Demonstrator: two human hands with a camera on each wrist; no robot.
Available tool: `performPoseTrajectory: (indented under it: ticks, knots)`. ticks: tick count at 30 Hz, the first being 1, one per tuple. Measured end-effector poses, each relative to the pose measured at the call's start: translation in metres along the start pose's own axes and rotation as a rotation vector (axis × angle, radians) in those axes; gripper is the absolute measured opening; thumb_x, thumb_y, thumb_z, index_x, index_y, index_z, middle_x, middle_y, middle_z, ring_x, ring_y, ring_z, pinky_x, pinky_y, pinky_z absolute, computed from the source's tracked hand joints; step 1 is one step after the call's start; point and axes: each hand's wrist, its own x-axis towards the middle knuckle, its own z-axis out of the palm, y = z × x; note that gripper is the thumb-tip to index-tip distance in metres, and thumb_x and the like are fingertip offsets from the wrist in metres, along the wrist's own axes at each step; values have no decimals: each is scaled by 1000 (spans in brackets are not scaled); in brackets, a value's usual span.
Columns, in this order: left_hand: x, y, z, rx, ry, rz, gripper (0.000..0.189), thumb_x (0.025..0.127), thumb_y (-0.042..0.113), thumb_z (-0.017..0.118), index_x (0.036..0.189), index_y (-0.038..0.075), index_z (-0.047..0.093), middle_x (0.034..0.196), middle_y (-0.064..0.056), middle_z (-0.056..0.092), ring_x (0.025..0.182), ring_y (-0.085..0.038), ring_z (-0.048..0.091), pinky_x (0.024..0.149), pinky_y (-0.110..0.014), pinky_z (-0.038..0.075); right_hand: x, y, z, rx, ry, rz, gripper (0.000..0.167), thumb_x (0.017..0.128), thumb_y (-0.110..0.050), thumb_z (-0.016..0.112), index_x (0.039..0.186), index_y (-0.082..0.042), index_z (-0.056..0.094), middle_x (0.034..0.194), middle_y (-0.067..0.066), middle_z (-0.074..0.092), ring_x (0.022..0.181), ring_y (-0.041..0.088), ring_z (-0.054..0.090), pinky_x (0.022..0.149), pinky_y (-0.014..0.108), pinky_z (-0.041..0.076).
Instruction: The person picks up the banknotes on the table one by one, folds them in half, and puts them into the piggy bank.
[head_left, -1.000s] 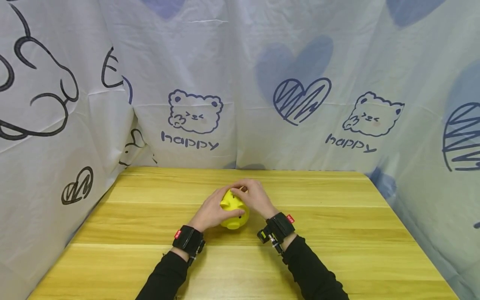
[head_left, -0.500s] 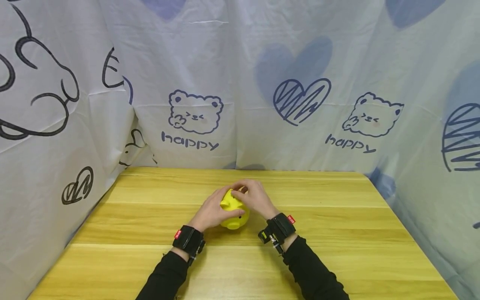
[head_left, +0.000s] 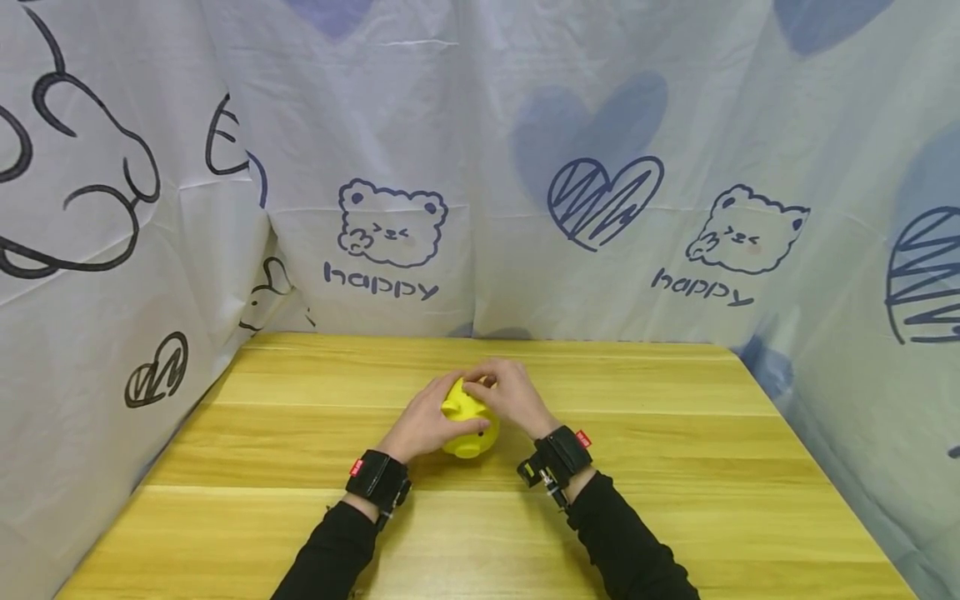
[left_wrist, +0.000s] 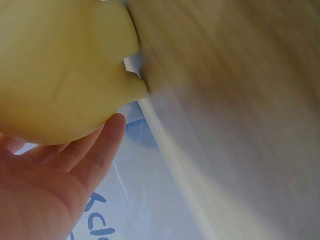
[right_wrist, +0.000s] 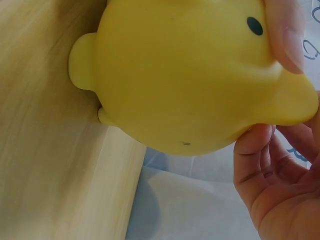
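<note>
A yellow pig-shaped piggy bank point(head_left: 465, 408) rests on its small feet on the wooden table. My left hand point(head_left: 422, 425) holds it from the left, thumb over the front and fingers round the far side. Smooth yellow flank of the bank point(left_wrist: 55, 75) fills the upper left of the left wrist view. My right hand point(head_left: 513, 398) bends over the top, thumb and curled fingertips right at the upper surface beside an ear. In the right wrist view, the bank point(right_wrist: 175, 75) shows a black eye, with the left thumb point(right_wrist: 287, 40) alongside. I cannot tell whether the right fingers pinch something small.
The light wooden table point(head_left: 675, 500) reaches back to a white curtain point(head_left: 495, 275) printed with bears and hearts, which also hangs along both sides. Both wrists wear black straps with small cameras.
The right thumb has shifted slightly toward me over the bank's top, covering a dark mark visible there one second ago. The left hand and the bank stay in place.
</note>
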Motion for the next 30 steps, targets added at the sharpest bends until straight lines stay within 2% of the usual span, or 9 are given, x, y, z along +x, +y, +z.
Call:
performPoseTrajectory:
  ticks: [10,17,30]
  knots:
    - [0,1,0,3,-7,-12,100,73,67,73,152,19,35,149,-10,45,131,-29,48,103,-47,44,-2,0,1,-15,28,18,17,94,-17,67,103,-9,77,100,6,71,81,14,61,63,22,47]
    - [0,0,0,-5,-5,-9,99,73,66,74,151,19,36,148,-10,45,129,-28,50,101,-46,46,-2,2,3,2,43,41,15,92,-18,69,101,-9,77,101,5,72,81,14,62,62,22,46]
    - [1,-1,1,-7,-4,-14,100,73,67,74,151,18,36,148,-9,46,127,-27,51,101,-46,46,-2,2,3,-8,45,30,15,93,-18,68,101,-9,78,102,5,72,82,14,62,62,22,47]
